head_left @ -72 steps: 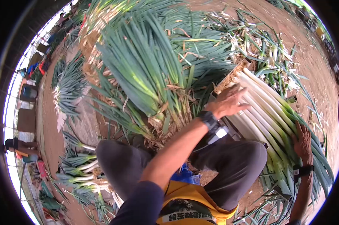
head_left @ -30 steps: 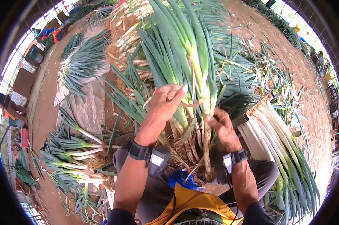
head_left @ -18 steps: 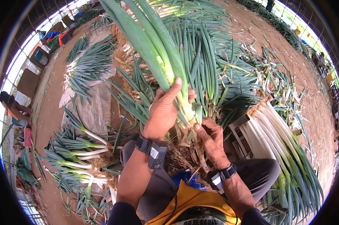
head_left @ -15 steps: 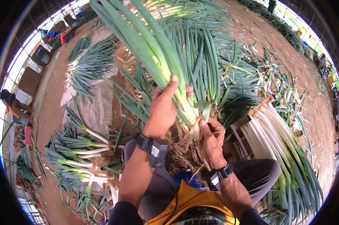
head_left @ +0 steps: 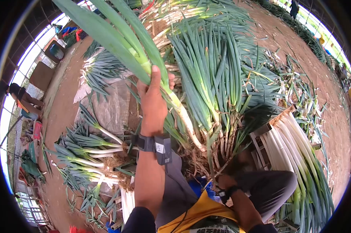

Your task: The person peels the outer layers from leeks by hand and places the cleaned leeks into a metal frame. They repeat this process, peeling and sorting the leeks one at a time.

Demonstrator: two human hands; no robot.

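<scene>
My left hand point(head_left: 154, 93) is closed round a large green onion point(head_left: 185, 118). Its broad green leaves reach to the upper left, and its pale, brown-streaked stalk slants down to the right. My right hand point(head_left: 226, 181) is low by my right knee, somewhat blurred and in shadow. A thin strip of outer leaf point(head_left: 210, 151) runs down to its fingers, which look closed on it. Directly ahead stands a thick bunch of unpeeled green onions point(head_left: 206, 70), with dirty roots toward me.
Peeled white-stalked green onions point(head_left: 296, 143) lie stacked on a rack point(head_left: 257, 134) at right. More peeled ones point(head_left: 94, 159) lie at left beside a pale sheet point(head_left: 109, 105). Leaf scraps point(head_left: 299, 89) litter the right floor. A person point(head_left: 294, 8) is far back.
My left hand has moved up and left with the green onion, baring its stalk. My right hand has pulled down toward my knee, drawing a leaf strip away from the stalk.
</scene>
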